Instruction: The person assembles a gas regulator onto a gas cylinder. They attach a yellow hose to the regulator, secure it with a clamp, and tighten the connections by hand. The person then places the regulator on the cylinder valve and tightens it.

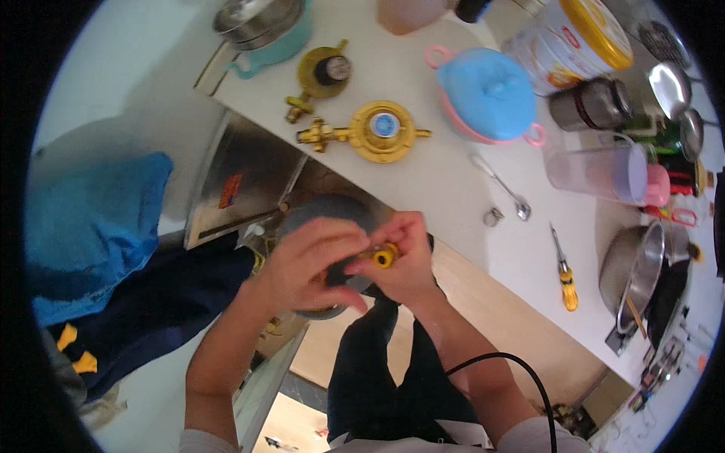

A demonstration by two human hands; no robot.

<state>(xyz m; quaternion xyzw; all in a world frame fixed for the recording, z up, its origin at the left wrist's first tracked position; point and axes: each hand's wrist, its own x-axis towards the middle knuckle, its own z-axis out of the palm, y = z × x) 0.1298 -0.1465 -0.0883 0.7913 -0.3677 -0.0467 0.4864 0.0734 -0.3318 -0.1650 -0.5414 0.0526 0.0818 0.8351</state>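
My right hand (pixel 408 260) is closed round a short yellow hose end (pixel 384 257), whose dark round opening faces up. Beside it on the left, my left hand (pixel 310 264) has its thumb and fingers apart, slightly smeared by motion, and I see nothing gripped in it. Both are held just off the counter's front edge, above a dark grey rounded object (pixel 328 208) in the open cabinet. On the white counter (pixel 468 264) lie a brass-coloured gas regulator (pixel 385 132), a duller, worn regulator (pixel 323 74), a small metal hose clamp (pixel 493 217) and a yellow-handled screwdriver (pixel 564 279).
A metal spoon (pixel 504 189) lies near the clamp. Behind stand a blue-lidded pink bowl (pixel 489 90), a large can (pixel 563 45), a dark jar (pixel 589 106) and a clear jug (pixel 596 170). A steel basin (pixel 630 275) is at right; blue cloth (pixel 98 226) hangs left.
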